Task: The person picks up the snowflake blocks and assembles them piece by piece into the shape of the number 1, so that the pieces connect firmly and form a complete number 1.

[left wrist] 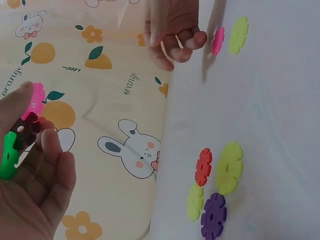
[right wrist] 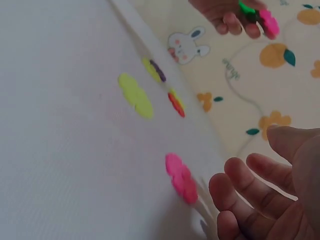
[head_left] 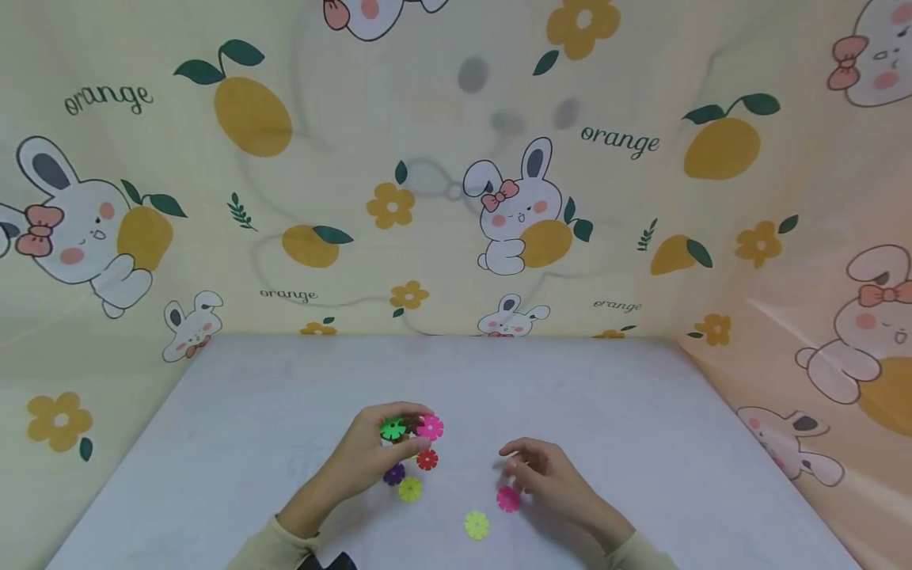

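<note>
My left hand (head_left: 363, 455) is raised over the table and pinches a short joined row of plastic snowflake discs. In that row a green disc (head_left: 392, 429) and a pink disc (head_left: 431, 427) sit either side of a dark brown disc (left wrist: 26, 131). My right hand (head_left: 552, 479) holds nothing, its fingers loosely bent. Just below it lies a loose pink disc (head_left: 507, 499), with a yellow-green disc (head_left: 476, 525) beside that. Beneath the left hand lie a red disc (head_left: 427, 460), a purple disc (head_left: 394, 474) and a yellow disc (head_left: 409, 489).
Another yellow disc (left wrist: 195, 202) lies between the red and purple ones in the left wrist view. A white cover (head_left: 606, 396) spreads over the table. Behind and at both sides hangs a printed curtain (head_left: 427, 119) with rabbits and oranges.
</note>
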A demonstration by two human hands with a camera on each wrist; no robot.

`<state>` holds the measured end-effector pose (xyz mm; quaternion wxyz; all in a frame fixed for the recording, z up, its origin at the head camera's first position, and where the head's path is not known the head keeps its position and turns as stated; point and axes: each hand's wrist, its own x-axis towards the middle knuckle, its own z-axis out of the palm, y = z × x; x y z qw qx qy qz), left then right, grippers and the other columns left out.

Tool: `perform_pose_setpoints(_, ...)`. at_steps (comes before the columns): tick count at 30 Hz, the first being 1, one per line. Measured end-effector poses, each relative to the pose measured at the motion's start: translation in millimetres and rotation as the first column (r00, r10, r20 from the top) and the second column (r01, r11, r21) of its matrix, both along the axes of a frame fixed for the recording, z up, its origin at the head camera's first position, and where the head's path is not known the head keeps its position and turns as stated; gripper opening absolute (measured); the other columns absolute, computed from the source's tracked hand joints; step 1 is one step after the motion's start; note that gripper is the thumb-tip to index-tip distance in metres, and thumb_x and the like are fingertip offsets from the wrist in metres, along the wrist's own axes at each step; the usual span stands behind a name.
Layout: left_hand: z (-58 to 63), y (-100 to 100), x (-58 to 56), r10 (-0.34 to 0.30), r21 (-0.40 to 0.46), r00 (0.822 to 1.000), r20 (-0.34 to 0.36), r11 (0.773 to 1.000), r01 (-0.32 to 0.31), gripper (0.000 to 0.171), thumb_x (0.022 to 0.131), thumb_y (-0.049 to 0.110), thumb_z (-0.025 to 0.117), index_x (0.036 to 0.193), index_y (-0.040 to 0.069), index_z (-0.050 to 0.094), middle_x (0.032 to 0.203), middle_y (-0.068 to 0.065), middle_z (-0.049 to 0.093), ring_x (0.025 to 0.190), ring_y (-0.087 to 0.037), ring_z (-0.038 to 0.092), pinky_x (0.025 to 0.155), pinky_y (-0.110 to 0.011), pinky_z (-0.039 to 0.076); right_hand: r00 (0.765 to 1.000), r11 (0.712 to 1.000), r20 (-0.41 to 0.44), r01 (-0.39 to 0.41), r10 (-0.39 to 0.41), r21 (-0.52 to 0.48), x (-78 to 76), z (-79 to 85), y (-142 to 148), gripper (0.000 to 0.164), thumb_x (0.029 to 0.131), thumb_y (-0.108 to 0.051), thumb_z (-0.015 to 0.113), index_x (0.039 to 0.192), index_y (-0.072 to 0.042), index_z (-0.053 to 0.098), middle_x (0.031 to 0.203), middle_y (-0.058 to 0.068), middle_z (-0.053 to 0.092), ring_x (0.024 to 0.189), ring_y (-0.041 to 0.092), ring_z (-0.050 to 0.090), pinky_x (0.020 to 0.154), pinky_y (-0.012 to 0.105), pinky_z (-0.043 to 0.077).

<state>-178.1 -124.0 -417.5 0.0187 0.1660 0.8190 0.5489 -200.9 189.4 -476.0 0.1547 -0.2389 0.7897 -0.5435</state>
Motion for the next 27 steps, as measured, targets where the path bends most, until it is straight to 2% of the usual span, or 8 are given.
perform_pose_setpoints(4, 1.4, 1.1, 0.2, -0.001, -0.004, 1.000, 0.000, 1.000, 0.001, 0.036, 0.089, 0.019, 0.078, 0.123, 0.013, 0.070, 0.111, -0.002, 0.073, 0.094, -0.013, 0.065, 0.081, -0.021, 0.056, 1.000, 0.999, -0.014, 0.000, 0.001, 0.032, 1.9, -2.3, 10.6, 0.029, 0.101, -0.011, 0.059, 0.125, 0.006, 0.061, 0.100, 0.022, 0.070, 0.074, 0.011, 0.067, 0.062, 0.023, 0.051)
perform_pose_setpoints(8, 1.3, 1.6, 0.4, -0.010, 0.001, 1.000, -0.006, 1.000, 0.010, 0.036, 0.089, 0.020, 0.078, 0.124, 0.012, 0.070, 0.111, -0.004, 0.073, 0.094, -0.011, 0.065, 0.081, -0.020, 0.056, 0.997, 0.996, -0.070, -0.034, 0.040, 0.083, 3.8, -5.1, 15.1, 0.030, 0.096, -0.009, 0.066, 0.122, 0.004, 0.064, 0.092, 0.013, 0.068, 0.073, 0.002, 0.058, 0.064, 0.018, 0.049)
perform_pose_setpoints(10, 0.7, 1.2, 0.6, -0.022, 0.014, 1.000, -0.010, 1.000, 0.022, 0.037, 0.090, 0.021, 0.078, 0.124, 0.010, 0.069, 0.111, -0.007, 0.073, 0.094, -0.010, 0.065, 0.081, -0.021, 0.056, 0.994, 0.990, -0.095, -0.049, 0.062, 0.133, 5.2, -6.6, 15.0, 0.030, 0.092, -0.010, 0.071, 0.120, -0.001, 0.067, 0.089, 0.007, 0.066, 0.076, 0.000, 0.054, 0.066, 0.017, 0.048)
perform_pose_setpoints(14, 0.8, -0.8, 1.5, -0.037, 0.039, 0.999, -0.011, 0.999, 0.038, 0.038, 0.090, 0.023, 0.077, 0.124, 0.007, 0.069, 0.113, -0.011, 0.072, 0.096, -0.011, 0.065, 0.081, -0.021, 0.057, 0.991, 0.971, -0.098, -0.070, 0.095, 0.227, 9.4, -8.2, 12.4, 0.027, 0.090, -0.016, 0.076, 0.116, -0.012, 0.072, 0.098, -0.004, 0.067, 0.086, 0.000, 0.055, 0.075, 0.016, 0.049)
perform_pose_setpoints(17, 1.6, -1.5, 1.7, -0.022, 0.035, 1.000, 0.007, 0.999, 0.021, 0.038, 0.090, 0.022, 0.078, 0.124, 0.009, 0.069, 0.114, -0.009, 0.072, 0.097, -0.013, 0.065, 0.081, -0.020, 0.057, 0.984, 0.966, -0.139, -0.071, 0.108, 0.247, 11.5, -8.9, 9.9, 0.025, 0.089, -0.018, 0.077, 0.114, -0.015, 0.073, 0.103, -0.006, 0.069, 0.091, 0.001, 0.058, 0.081, 0.017, 0.052)
perform_pose_setpoints(21, 2.0, -1.4, 1.0, -0.015, 0.029, 1.000, 0.019, 0.999, 0.015, 0.037, 0.090, 0.020, 0.078, 0.125, 0.011, 0.069, 0.113, -0.006, 0.072, 0.097, -0.015, 0.066, 0.081, -0.020, 0.057, 0.968, 0.964, -0.229, -0.037, 0.100, 0.262, 11.4, -10.2, 8.2, 0.023, 0.088, -0.022, 0.079, 0.109, -0.018, 0.073, 0.100, -0.007, 0.067, 0.090, 0.002, 0.056, 0.080, 0.018, 0.050)
perform_pose_setpoints(27, 0.7, -0.8, 1.0, -0.044, 0.038, 0.999, -0.010, 0.998, 0.044, 0.038, 0.091, 0.022, 0.077, 0.125, 0.008, 0.069, 0.114, -0.010, 0.072, 0.097, -0.012, 0.066, 0.083, -0.020, 0.056, 0.976, 0.964, -0.204, -0.013, 0.070, 0.266, 8.7, -9.2, 3.5, 0.020, 0.086, -0.027, 0.080, 0.100, -0.022, 0.066, 0.096, -0.008, 0.065, 0.086, 0.001, 0.052, 0.075, 0.019, 0.047)
